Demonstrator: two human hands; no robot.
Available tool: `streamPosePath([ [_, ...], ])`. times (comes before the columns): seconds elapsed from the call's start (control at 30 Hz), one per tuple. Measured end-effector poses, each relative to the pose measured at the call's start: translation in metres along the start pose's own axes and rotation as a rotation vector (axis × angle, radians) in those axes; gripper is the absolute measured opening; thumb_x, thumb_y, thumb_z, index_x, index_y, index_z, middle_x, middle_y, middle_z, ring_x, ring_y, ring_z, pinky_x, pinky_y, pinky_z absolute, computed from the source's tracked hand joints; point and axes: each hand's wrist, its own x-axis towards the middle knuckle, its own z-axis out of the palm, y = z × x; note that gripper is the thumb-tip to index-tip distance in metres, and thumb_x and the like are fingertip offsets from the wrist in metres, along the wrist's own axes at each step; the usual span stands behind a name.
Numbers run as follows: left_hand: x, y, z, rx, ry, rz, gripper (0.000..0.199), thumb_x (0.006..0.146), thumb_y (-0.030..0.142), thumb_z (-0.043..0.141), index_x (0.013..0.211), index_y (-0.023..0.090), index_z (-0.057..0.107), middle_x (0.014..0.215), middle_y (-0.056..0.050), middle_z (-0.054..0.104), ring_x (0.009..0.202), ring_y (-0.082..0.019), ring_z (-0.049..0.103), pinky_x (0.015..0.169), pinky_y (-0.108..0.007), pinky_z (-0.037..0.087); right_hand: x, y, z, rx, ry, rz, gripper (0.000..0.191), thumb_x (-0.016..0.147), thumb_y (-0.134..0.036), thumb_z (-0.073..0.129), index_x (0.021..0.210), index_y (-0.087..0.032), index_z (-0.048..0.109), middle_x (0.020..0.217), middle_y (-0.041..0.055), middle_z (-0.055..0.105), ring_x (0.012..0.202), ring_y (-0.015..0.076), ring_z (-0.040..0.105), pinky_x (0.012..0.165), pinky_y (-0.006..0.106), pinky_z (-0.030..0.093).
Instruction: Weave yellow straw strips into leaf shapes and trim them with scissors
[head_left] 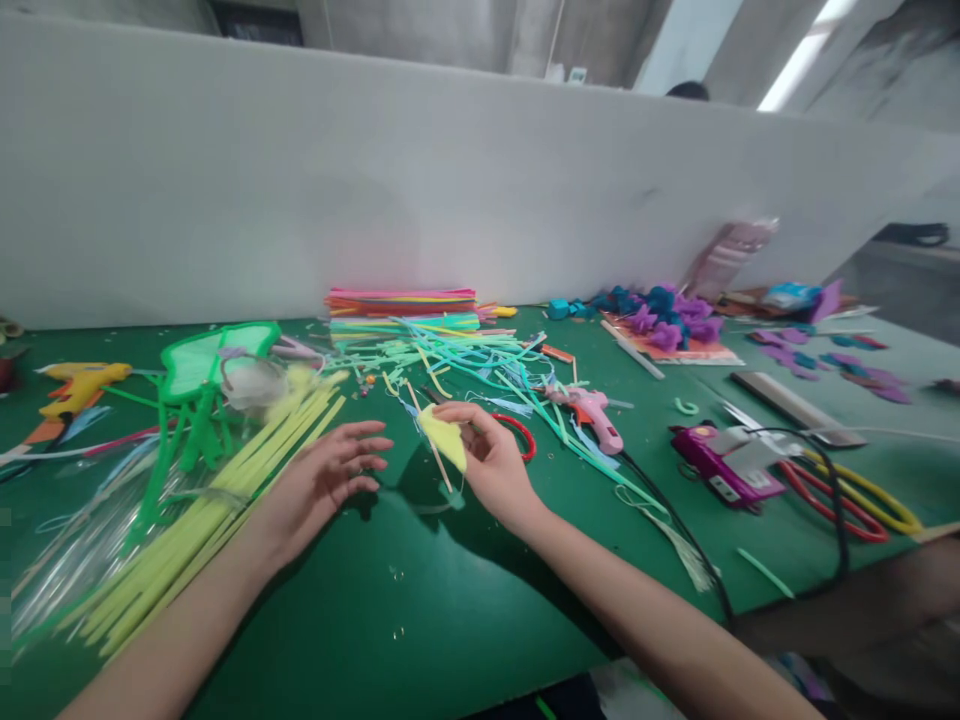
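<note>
My right hand point(491, 460) pinches a flat yellow fuzzy piece point(444, 440) between thumb and fingers, a little above the green table. A thin pale stick point(439, 455) runs along the piece; whether it is attached I cannot tell. To the left, my left hand point(330, 485) hovers with its fingers apart and nothing in them. Beside that forearm lies a bundle of yellow pipe cleaners point(217, 500). A red scissor-like handle point(523, 437) shows just behind my right hand. A pink glue gun point(596, 415) rests farther to the right.
Stacked and loose coloured pipe cleaners point(405, 305) lie against the white partition point(450, 180). A green fuzzy shape point(217, 360) and a yellow glue gun point(82, 385) are at left. Right are purple and blue flowers point(667, 315), a magenta device point(724, 465), scissors point(847, 500) and a black cable point(675, 530).
</note>
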Motion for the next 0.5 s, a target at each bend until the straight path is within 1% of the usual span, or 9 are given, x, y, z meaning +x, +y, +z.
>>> streamPosePath([
  [0.07, -0.006, 0.001, 0.005, 0.091, -0.032, 0.055, 0.036, 0.075, 0.022, 0.072, 0.111, 0.018, 0.067, 0.109, -0.010, 0.068, 0.088, -0.019, 0.065, 0.069, -0.026, 0.056, -0.004, 0.000, 0.001, -0.119, -0.033, -0.094, 0.013, 0.080, -0.024, 0.069, 0.093, -0.023, 0.065, 0.110, 0.0069, 0.059, 0.106, 0.0188, 0.060, 0.093, 0.035, 0.049],
  [0.1, -0.008, 0.001, 0.006, 0.123, -0.043, 0.075, 0.037, 0.074, 0.023, 0.073, 0.110, 0.019, 0.068, 0.108, -0.009, 0.069, 0.088, -0.020, 0.065, 0.071, -0.026, 0.056, -0.006, 0.000, 0.002, -0.187, -0.053, -0.129, 0.013, 0.082, -0.021, 0.066, 0.095, -0.024, 0.066, 0.111, 0.0074, 0.058, 0.107, 0.0191, 0.059, 0.091, 0.035, 0.050],
  [0.2, -0.008, -0.002, 0.008, 0.168, -0.040, 0.097, 0.030, 0.075, 0.033, 0.074, 0.101, 0.017, 0.070, 0.089, -0.007, 0.071, 0.080, -0.019, 0.066, 0.068, -0.027, 0.055, -0.011, -0.003, 0.003, -0.367, -0.124, -0.210, 0.027, 0.085, -0.009, 0.052, 0.102, -0.025, 0.066, 0.115, 0.0084, 0.057, 0.108, 0.0193, 0.057, 0.086, 0.034, 0.051],
  [0.3, -0.006, -0.003, 0.007, 0.198, -0.018, 0.061, 0.027, 0.076, 0.039, 0.073, 0.088, 0.015, 0.070, 0.077, -0.006, 0.071, 0.072, -0.017, 0.066, 0.065, -0.026, 0.054, -0.014, -0.007, 0.002, -0.446, -0.176, -0.269, 0.038, 0.081, -0.002, 0.045, 0.104, -0.024, 0.066, 0.116, 0.0081, 0.058, 0.108, 0.0198, 0.057, 0.088, 0.037, 0.050],
  [0.33, -0.005, -0.004, 0.007, 0.208, -0.020, 0.051, 0.026, 0.077, 0.040, 0.072, 0.084, 0.015, 0.070, 0.075, -0.006, 0.071, 0.071, -0.017, 0.066, 0.065, -0.025, 0.054, -0.014, -0.008, 0.002, -0.447, -0.184, -0.276, 0.039, 0.080, -0.002, 0.044, 0.104, -0.024, 0.067, 0.115, 0.0079, 0.059, 0.107, 0.0198, 0.058, 0.089, 0.038, 0.050],
  [0.4, -0.005, -0.004, 0.007, 0.237, -0.033, 0.052, 0.025, 0.079, 0.040, 0.070, 0.078, 0.015, 0.068, 0.072, -0.005, 0.070, 0.070, -0.016, 0.065, 0.064, -0.024, 0.053, -0.014, -0.009, 0.002, -0.429, -0.188, -0.274, 0.033, 0.082, -0.006, 0.047, 0.101, -0.023, 0.067, 0.113, 0.0081, 0.060, 0.105, 0.0195, 0.059, 0.089, 0.038, 0.051],
  [0.5, -0.006, -0.006, 0.008, 0.269, -0.061, 0.072, 0.025, 0.080, 0.040, 0.068, 0.078, 0.015, 0.067, 0.075, -0.004, 0.069, 0.071, -0.016, 0.065, 0.066, -0.025, 0.053, -0.014, -0.009, 0.003, -0.395, -0.180, -0.261, 0.019, 0.082, -0.015, 0.059, 0.097, -0.021, 0.068, 0.109, 0.0084, 0.060, 0.102, 0.0192, 0.060, 0.088, 0.037, 0.052],
])
